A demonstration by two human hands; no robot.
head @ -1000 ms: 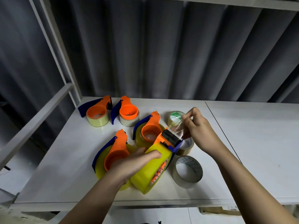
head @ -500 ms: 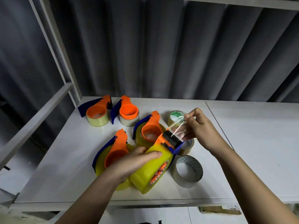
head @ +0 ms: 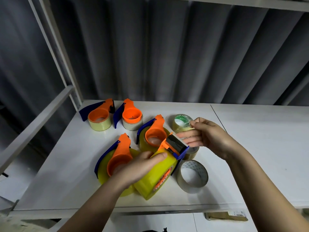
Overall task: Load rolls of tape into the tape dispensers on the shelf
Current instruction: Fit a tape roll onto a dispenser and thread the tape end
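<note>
While the left hand (head: 133, 166) is clasping the yellow roll in the held dispenser (head: 160, 169), its thumb lying along the roll's top, the right hand (head: 207, 136) is working just beyond the dispenser's black roller head (head: 175, 144). Thumb and forefinger are pinching something small and pale, probably the tape's free end; too thin to confirm. The other fingers are extending toward the roller.

Step in hand, as judged: threading the tape end over the roller and toward the cutter. Next move calls for keeping the strip taut and flat, then pressing it down across the roller without letting it fold onto itself.

Four other loaded dispensers are sitting on the shelf (head: 250, 148): two at the back left (head: 100, 118) (head: 132, 118), two nearer (head: 155, 133) (head: 118, 158). Loose rolls are lying close by: one green-cored (head: 181, 122) behind the right hand, one clear (head: 192, 176) beside the held dispenser, one partly hidden beneath the head. Open room is lying to the right; the front edge is running just under the held dispenser.
</note>
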